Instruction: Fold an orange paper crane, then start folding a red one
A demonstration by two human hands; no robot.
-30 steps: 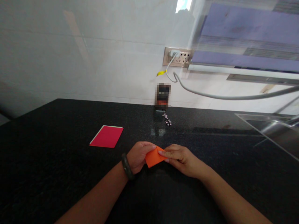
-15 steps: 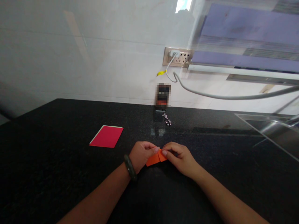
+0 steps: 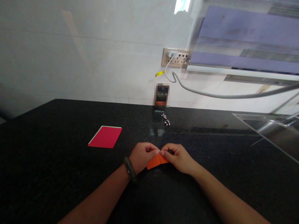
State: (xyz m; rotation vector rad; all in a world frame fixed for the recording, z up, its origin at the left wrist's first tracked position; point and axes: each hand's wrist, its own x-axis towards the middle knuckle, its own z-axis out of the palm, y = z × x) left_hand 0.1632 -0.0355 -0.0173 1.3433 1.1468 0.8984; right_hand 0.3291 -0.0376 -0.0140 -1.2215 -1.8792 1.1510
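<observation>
Pinching orange paper (image 3: 153, 162) | hands (image 3: 141, 157) (image 3: 181, 159) close together | forearms (image 3: 106, 189) angled inward

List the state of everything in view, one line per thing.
Orange paper: pinched between both hands, a seam near its middle.
Left hand: closed on the paper.
Right hand: closed on the paper.
Dark bangle: worn on the left wrist.
Red sheet: flat, pale edge showing beneath.
White plug: plugged in.
Grey cable: slack.
Beaded strand: lying on the counter.
</observation>
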